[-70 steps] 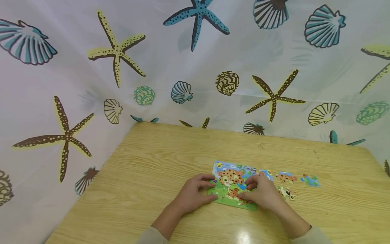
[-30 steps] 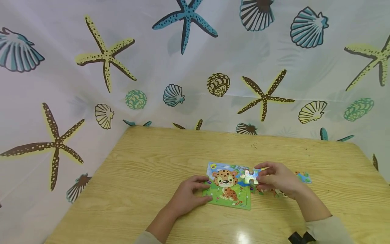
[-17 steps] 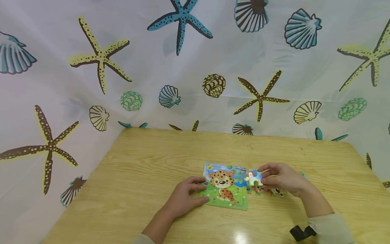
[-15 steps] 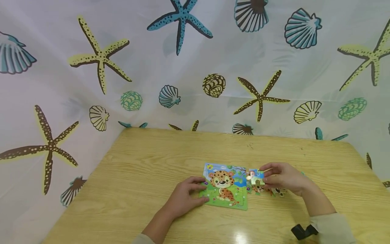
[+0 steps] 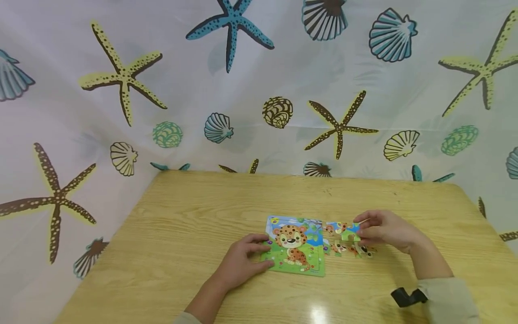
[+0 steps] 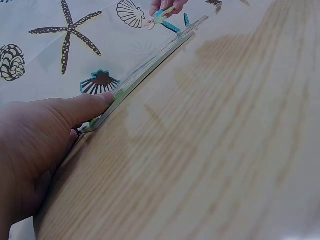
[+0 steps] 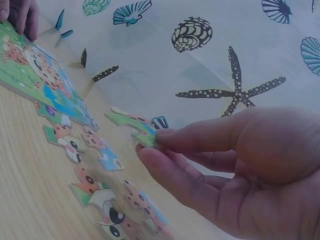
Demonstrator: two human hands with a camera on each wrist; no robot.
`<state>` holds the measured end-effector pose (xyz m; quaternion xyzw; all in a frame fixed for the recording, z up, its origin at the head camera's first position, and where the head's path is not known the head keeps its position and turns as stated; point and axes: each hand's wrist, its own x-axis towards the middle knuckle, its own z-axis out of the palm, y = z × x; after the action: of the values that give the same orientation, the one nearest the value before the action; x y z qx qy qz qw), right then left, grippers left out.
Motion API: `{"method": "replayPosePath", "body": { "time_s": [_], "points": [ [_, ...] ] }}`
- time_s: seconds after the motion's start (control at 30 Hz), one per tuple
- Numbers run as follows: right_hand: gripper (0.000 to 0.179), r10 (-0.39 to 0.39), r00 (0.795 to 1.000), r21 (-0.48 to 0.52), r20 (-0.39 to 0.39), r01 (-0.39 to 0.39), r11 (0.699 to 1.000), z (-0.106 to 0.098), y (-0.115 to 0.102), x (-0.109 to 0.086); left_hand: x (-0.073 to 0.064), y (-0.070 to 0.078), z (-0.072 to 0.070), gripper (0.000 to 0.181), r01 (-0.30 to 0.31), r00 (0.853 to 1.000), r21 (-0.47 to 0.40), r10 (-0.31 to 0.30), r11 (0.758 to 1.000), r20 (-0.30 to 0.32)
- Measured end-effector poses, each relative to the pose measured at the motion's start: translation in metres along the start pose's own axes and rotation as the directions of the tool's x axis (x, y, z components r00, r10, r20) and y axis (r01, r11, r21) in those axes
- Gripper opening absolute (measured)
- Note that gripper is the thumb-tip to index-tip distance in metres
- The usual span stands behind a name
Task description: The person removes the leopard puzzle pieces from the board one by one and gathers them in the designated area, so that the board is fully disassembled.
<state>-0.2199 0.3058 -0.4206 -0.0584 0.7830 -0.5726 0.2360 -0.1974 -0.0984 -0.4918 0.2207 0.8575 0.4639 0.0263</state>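
Observation:
A flat puzzle board (image 5: pixel 297 266) with a spotted leopard cub picture lies on the table. At its left edge my left hand (image 5: pixel 243 261) rests, fingertips and thumb on the border; the left wrist view shows the thumb (image 6: pixel 92 107) on the board's corner. Right of the board, my right hand (image 5: pixel 386 230) pinches a jigsaw piece (image 5: pixel 350 230) between thumb and fingers, raised over loose pieces. In the right wrist view this held piece (image 7: pixel 131 124) shows green, orange and blue. Below it lie loose jigsaw pieces (image 7: pixel 102 152) in two rough rows, partly hidden by the hand in the head view.
The wood-grain table (image 5: pixel 194 225) reaches back to a white curtain (image 5: pixel 251 144) printed with starfish and shells. A black strap (image 5: pixel 406 298) hangs at the right sleeve (image 5: pixel 447 299).
My right hand has moved right, from over the board to above the loose pieces, and the piece has turned in its fingers. My left hand stays at the board's left edge.

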Motion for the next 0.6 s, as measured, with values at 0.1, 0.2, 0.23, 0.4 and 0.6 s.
{"method": "replayPosePath", "body": {
  "time_s": [0.1,0.2,0.23,0.4,0.6],
  "points": [
    [0.049,0.004,1.000,-0.005,-0.015,-0.005,1.000,-0.006,0.002,-0.003,0.000,0.001,0.000,0.037,0.004,1.000,0.005,-0.004,1.000,-0.003],
    [0.046,0.010,0.999,-0.022,-0.037,-0.011,1.000,-0.012,0.003,-0.006,0.000,0.002,0.001,0.036,0.008,1.000,0.007,-0.008,1.000,-0.005],
    [0.045,0.011,0.999,-0.026,-0.043,-0.013,1.000,-0.014,0.003,-0.007,0.000,0.003,0.001,0.036,0.010,1.000,0.007,-0.010,1.000,-0.004],
    [0.042,0.006,0.998,-0.046,-0.067,-0.009,0.999,-0.026,0.006,-0.014,0.001,0.004,0.001,0.035,0.010,1.000,0.013,-0.010,1.000,-0.009],
    [0.042,0.003,0.996,-0.076,-0.085,-0.009,0.997,-0.040,0.009,-0.021,0.003,0.002,0.003,0.034,-0.009,1.000,0.024,0.009,1.000,-0.018]
  ]
}}
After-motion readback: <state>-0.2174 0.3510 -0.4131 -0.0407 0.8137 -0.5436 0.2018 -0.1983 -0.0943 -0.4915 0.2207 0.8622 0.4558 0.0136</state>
